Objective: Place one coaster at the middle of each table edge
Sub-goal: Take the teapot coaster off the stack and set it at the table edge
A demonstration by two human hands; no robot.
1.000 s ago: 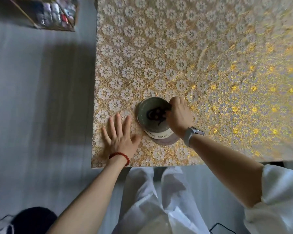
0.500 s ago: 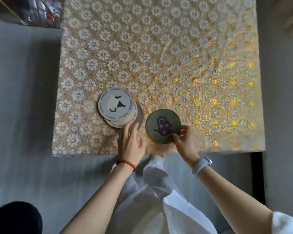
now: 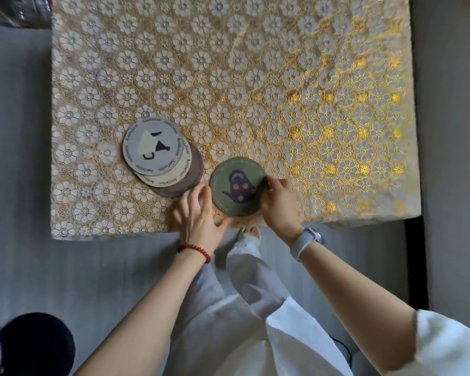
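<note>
Stack (image 3: 158, 156) of three fanned coasters sits on the desk (image 3: 255, 77), up and left of the left hand (image 3: 198, 213). That grip is open, fingers flat on the cloth, fingertips right by the stack's bottom brown coaster. Just right of it, the green coaster (image 3: 238, 185) with the teapot lies flat near the middle of the near edge. The right hand (image 3: 280, 204) pinches its right rim, so that grip is closed on it.

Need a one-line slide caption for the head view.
Both hands set green coaster near table edge, beside fanned stack.
</note>
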